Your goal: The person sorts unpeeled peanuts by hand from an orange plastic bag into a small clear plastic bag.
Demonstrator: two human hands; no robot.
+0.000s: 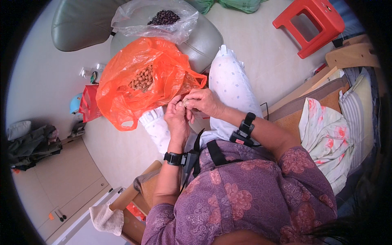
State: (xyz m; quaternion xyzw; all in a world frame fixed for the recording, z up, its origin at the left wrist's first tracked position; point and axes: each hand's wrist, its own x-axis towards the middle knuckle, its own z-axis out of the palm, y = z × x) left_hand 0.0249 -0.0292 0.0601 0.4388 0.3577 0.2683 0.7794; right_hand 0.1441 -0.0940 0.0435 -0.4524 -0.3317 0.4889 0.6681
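My left hand (pixel 177 121) and my right hand (pixel 203 102) meet in front of my lap. Between their fingertips is a small pale piece (pixel 185 103), perhaps a nut or part of a shell; the fingers partly cover it. Just beyond my hands, an orange plastic bag (pixel 122 76) lies spread with its mouth gaping. Inside it is a heap of brown nuts (pixel 142 79). Farther off, a clear plastic bag (pixel 131 18) on a grey padded chair (pixel 205 43) holds dark beans or kernels (pixel 163 17).
A red plastic stool (pixel 321 18) is at the upper right. Green bags (pixel 242 4) lie on the floor at the top. A red bag (pixel 90 102) sits left of the orange one. On the wooden seat to my right is a floral cloth (pixel 324 144).
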